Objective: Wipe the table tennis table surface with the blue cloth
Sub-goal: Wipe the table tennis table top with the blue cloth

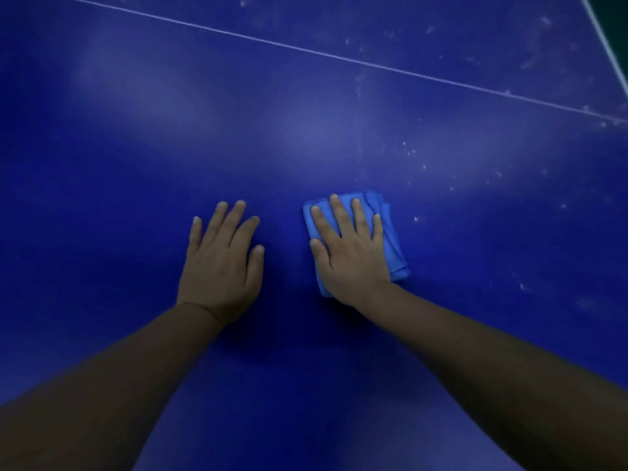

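Observation:
The dark blue table tennis table [306,107] fills the view. A folded light blue cloth [390,232] lies flat on it, right of centre. My right hand [350,253] presses down on the cloth with straight, spread fingers and covers most of it. A short way to the left, my left hand [221,263] rests flat on the bare table surface with its fingers straight and nothing in it.
A thin white line [339,57] crosses the table diagonally from upper left to right. White specks and smudges [411,153] dot the surface on the right side. The table's white edge [608,42] shows in the top right corner.

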Tool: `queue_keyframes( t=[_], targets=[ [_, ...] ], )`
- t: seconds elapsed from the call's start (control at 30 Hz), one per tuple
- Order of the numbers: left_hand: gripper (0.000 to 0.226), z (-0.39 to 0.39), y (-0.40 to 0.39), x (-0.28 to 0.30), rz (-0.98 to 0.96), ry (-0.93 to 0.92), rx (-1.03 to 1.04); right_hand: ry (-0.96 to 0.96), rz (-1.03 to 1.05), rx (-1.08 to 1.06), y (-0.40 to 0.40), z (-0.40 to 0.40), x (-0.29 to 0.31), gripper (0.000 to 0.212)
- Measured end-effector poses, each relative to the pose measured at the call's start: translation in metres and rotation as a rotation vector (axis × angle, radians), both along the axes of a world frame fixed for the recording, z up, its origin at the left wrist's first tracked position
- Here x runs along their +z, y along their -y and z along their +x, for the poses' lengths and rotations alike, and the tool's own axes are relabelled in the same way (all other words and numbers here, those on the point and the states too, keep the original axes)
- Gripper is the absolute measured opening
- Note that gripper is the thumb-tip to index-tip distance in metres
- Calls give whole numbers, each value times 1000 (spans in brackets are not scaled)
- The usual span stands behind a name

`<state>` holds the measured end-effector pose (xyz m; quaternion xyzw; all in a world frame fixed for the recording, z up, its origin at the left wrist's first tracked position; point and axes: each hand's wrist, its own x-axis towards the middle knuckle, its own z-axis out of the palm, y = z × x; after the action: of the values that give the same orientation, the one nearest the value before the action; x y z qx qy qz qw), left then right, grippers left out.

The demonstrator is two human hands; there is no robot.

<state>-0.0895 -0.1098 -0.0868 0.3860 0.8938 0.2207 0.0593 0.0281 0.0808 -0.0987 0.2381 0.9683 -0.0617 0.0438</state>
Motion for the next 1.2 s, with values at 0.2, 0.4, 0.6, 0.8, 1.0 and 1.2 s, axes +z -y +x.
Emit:
queue_keyframes(
  t=[0.2,0.4,0.6,0.8,1.0,1.2],
  targets=[
    [71,-53,-70,-9,-30,-11,114,-35,45,88,-103,-88,-5,64],
    [68,-56,-77,-15,-101,-27,124,30,80,-43,-181,-144,1,56],
    [65,-58,-78,-17,-150,-15,127,-70,8,424,-111,-77,-8,55],
    [62,-59,-79,-19,-170,-28,118,-18,99,-92,-219,-163,1,56],
    [59,-61,-79,-18,-183,-58,105,-73,138,399,-176,-124,-13,55],
    [58,-62,-80,-20,-193,-102,99,-66,146,71,-206,-144,-8,63]
  ],
)
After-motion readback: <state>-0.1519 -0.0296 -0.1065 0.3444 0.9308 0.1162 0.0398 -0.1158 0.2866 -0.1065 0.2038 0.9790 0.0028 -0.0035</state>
